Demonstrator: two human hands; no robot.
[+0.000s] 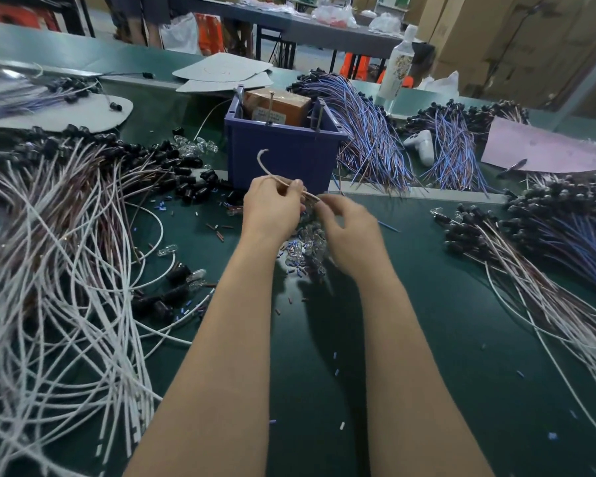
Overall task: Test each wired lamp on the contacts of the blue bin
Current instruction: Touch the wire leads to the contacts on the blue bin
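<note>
The blue bin [283, 153] stands at the table's middle, with metal contact pins [272, 108] rising from its top and a brown box inside. Just in front of it, my left hand [272, 208] pinches a pale wire [265, 166] whose free end curls up before the bin's front wall. My right hand [351, 232] is blurred, its fingertips meeting the wire's other end next to my left fingers. Under both hands lies a small heap of clear glass bulbs [307, 246]. Whether a bulb sits on this wire is hidden by my fingers.
A big tangle of white and brown wired lamps with black sockets [66, 256] fills the left. Blue-wired bundles [369, 132] lie right of the bin, with more lamps [547, 235] at far right. A white controller [422, 144], pink card [544, 149] and bottle [398, 63] stand behind.
</note>
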